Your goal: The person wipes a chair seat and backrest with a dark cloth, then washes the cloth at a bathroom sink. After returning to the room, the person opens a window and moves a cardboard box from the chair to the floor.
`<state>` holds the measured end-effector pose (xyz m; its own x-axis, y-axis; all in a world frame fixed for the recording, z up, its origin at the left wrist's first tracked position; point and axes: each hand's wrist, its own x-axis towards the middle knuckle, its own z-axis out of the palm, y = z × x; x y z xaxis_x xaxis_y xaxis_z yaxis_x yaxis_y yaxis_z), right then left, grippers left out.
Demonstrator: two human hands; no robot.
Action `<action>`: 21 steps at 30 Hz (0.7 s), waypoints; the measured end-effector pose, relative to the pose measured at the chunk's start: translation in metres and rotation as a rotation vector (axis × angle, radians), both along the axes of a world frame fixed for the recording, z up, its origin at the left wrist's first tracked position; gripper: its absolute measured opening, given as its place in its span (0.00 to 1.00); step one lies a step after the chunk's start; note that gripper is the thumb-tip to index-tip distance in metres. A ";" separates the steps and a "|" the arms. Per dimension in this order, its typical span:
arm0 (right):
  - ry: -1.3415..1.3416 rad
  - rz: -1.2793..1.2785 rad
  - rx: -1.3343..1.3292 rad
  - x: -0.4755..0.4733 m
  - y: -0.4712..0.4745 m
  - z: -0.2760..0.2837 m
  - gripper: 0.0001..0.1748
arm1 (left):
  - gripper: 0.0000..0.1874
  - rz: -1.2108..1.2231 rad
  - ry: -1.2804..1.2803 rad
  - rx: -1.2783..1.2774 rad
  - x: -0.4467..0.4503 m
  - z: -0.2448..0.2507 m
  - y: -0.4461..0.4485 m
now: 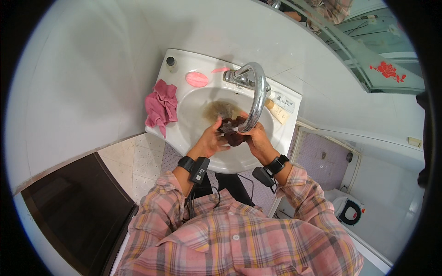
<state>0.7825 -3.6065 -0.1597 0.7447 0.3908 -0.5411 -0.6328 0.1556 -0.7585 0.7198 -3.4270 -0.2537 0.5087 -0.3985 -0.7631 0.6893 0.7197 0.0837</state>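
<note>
A bunched dark brown piece of fabric (pixel 236 137) with pale foam on it is held over the basin, below the mouth of the curved chrome faucet (pixel 258 93). My right hand (pixel 257 138) grips its right side; the faucet spout hides part of that hand. At the fabric's left edge is my left hand (pixel 210 139), fingers apart and thumb raised beside it. Cloudy brownish water (pixel 221 109) lies in the bottom of the white washbasin (pixel 188 110).
A pink cloth (pixel 161 107) drapes over the basin's left rim. Behind the bowl are a small black-capped bottle (pixel 171 64), a pink oval soap bar (pixel 197 79) and a pink strip-like object (pixel 220 69). Two tubes (pixel 277 112) lie on the right ledge. A mirror (pixel 373 51) juts at upper right.
</note>
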 end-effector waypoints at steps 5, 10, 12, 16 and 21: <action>0.014 0.209 -0.101 0.002 -0.008 -0.001 0.21 | 0.21 0.155 -0.183 0.129 -0.002 0.004 -0.026; -0.060 0.191 -0.271 0.019 -0.014 -0.004 0.29 | 0.22 0.314 -0.436 0.149 -0.001 0.004 -0.016; -0.098 0.297 -0.234 0.022 -0.008 -0.007 0.31 | 0.23 0.197 -0.439 0.172 0.002 0.004 -0.008; -0.167 0.314 -0.241 0.022 0.005 -0.014 0.27 | 0.29 0.204 -0.356 0.310 0.009 0.007 -0.005; 0.112 -0.025 0.085 0.038 0.010 -0.016 0.23 | 0.41 0.203 -0.350 -0.027 0.000 0.016 -0.011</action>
